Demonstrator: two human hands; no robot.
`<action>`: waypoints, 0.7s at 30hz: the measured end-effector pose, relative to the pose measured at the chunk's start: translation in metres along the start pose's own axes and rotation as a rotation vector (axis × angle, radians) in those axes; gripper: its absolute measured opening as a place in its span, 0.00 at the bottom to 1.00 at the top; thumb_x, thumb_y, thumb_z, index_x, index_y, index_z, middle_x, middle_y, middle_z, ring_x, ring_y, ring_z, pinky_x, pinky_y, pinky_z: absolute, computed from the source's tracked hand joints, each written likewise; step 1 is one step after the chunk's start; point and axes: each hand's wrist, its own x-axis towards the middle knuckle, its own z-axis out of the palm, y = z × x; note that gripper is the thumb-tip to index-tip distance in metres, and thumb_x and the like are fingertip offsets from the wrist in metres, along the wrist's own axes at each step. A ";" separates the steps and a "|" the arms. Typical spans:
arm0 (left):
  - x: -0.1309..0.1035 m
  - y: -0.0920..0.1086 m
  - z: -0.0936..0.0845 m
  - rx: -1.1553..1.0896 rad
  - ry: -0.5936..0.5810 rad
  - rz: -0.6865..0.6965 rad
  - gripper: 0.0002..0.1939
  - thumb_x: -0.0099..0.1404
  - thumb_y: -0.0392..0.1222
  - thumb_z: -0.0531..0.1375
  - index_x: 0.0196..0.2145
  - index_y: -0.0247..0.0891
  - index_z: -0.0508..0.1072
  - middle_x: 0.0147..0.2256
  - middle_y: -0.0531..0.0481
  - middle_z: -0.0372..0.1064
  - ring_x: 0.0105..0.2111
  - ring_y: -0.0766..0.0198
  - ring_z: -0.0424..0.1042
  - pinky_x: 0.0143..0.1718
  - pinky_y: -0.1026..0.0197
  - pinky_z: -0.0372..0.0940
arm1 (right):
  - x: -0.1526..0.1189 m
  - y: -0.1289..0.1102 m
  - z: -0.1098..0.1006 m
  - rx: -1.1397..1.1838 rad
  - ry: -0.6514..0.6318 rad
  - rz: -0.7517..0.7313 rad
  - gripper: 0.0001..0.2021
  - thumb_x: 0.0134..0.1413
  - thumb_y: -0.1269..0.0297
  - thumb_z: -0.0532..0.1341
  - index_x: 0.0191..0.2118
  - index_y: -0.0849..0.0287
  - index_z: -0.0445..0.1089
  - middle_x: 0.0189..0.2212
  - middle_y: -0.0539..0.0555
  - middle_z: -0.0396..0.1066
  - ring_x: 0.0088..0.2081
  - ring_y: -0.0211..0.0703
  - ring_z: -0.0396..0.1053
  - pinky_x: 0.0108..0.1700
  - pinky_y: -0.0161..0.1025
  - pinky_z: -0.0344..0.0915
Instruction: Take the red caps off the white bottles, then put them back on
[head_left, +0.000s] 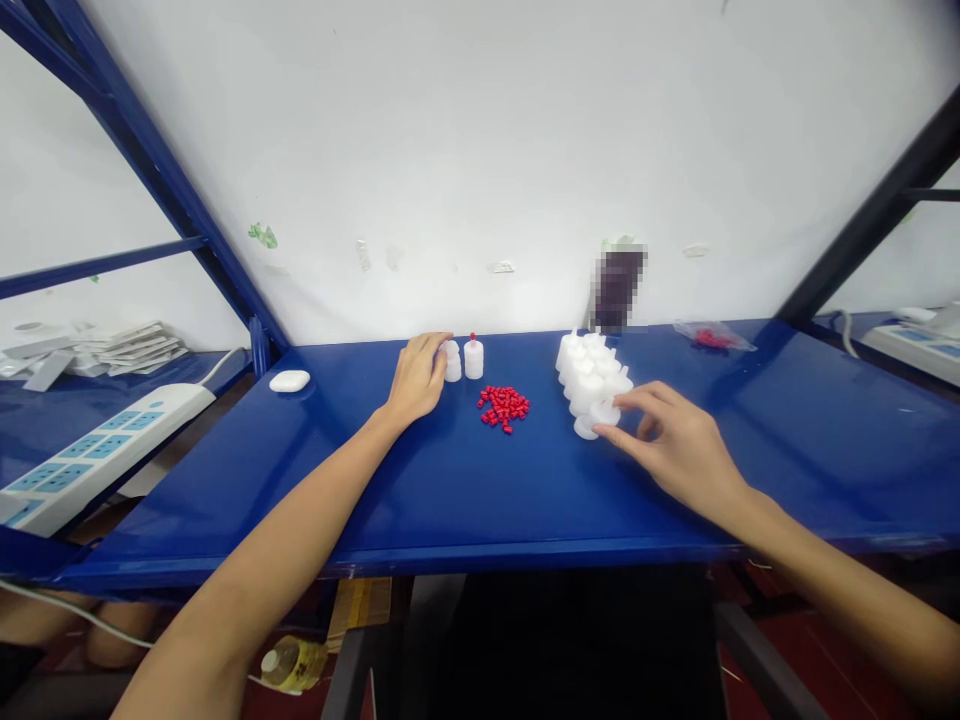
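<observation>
My left hand (420,378) is at the left of the table with its thumb and fingers closed around a small white plastic bottle (452,364); its top is partly hidden by the fingers. Beside that bottle stands another white bottle with a red tip (474,358). A loose pile of small red caps (504,407) lies between my hands. At the near end of a tight cluster of white nozzle bottles (586,362), my right hand (671,440) pinches one white bottle (602,412) between thumb and fingers. This bottle looks tilted, its round base towards me.
The blue table (450,490) runs along a white wall. A white rounded case (289,381) lies at the left, and a clear bag with red pieces (712,337) at the back right. A dark pixelated object (618,288) leans on the wall. A power strip (105,455) sits beyond the left edge.
</observation>
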 end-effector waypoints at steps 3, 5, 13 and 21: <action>0.001 0.002 -0.003 -0.014 0.066 0.029 0.19 0.72 0.37 0.46 0.56 0.36 0.69 0.54 0.42 0.70 0.56 0.56 0.67 0.59 0.50 0.61 | 0.003 0.002 0.004 -0.063 -0.038 0.038 0.18 0.58 0.45 0.62 0.40 0.56 0.74 0.27 0.51 0.72 0.22 0.40 0.67 0.27 0.39 0.63; 0.001 0.004 -0.005 -0.022 0.145 0.056 0.20 0.72 0.36 0.46 0.56 0.37 0.69 0.54 0.42 0.70 0.55 0.57 0.68 0.58 0.50 0.63 | 0.004 0.003 0.007 -0.069 -0.074 0.083 0.19 0.57 0.44 0.62 0.40 0.56 0.74 0.25 0.50 0.72 0.22 0.41 0.68 0.26 0.39 0.61; 0.000 0.026 -0.013 0.005 0.241 0.213 0.13 0.74 0.40 0.52 0.46 0.41 0.76 0.43 0.47 0.78 0.44 0.60 0.74 0.48 0.54 0.66 | 0.005 0.005 0.011 -0.029 -0.148 0.121 0.21 0.56 0.42 0.62 0.43 0.56 0.74 0.23 0.49 0.72 0.23 0.43 0.70 0.28 0.40 0.63; -0.013 0.058 -0.003 0.003 -0.001 0.485 0.14 0.75 0.44 0.50 0.43 0.38 0.75 0.31 0.47 0.76 0.34 0.62 0.75 0.38 0.58 0.67 | 0.005 0.003 0.008 0.083 -0.120 0.149 0.20 0.57 0.45 0.62 0.43 0.56 0.76 0.21 0.48 0.71 0.20 0.41 0.67 0.27 0.40 0.65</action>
